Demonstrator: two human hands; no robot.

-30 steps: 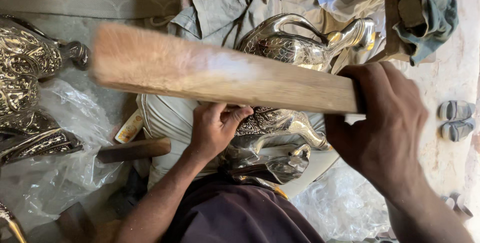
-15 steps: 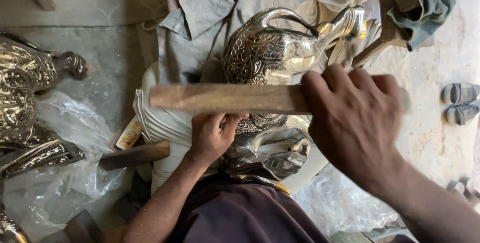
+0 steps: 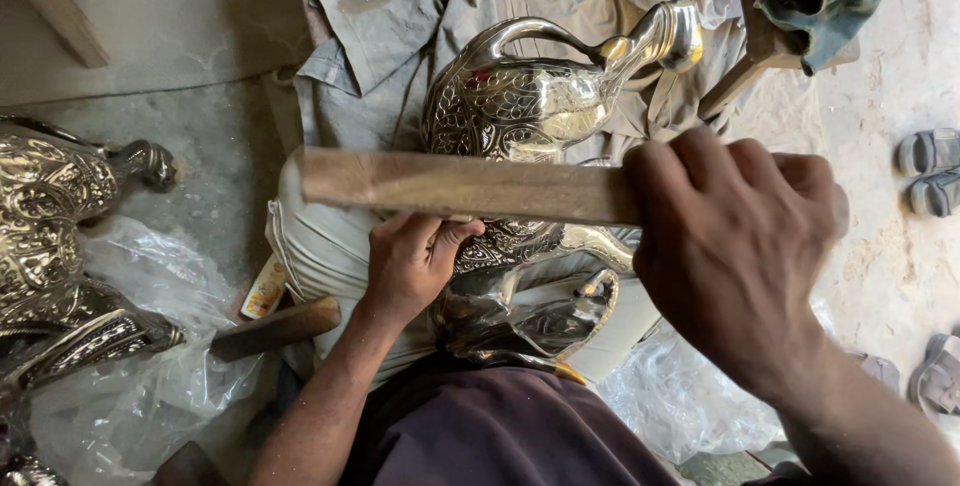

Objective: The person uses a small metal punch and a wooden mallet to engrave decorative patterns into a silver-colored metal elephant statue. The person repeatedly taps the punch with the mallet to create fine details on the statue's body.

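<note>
the wooden bat is held across the silver swan, barring it; open floor is left between the cushion and the embossed pieces.

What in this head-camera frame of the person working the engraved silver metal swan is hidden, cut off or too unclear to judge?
- Engraved silver metal swan: its middle is hidden behind the flat wooden stick held in the right hand.
- Left hand: its fingertips lie under the stick, so any small tool there cannot be told.
- Second embossed metal piece: cut off by the left edge.
- Grey sandals: cut off by the right edge.
</note>
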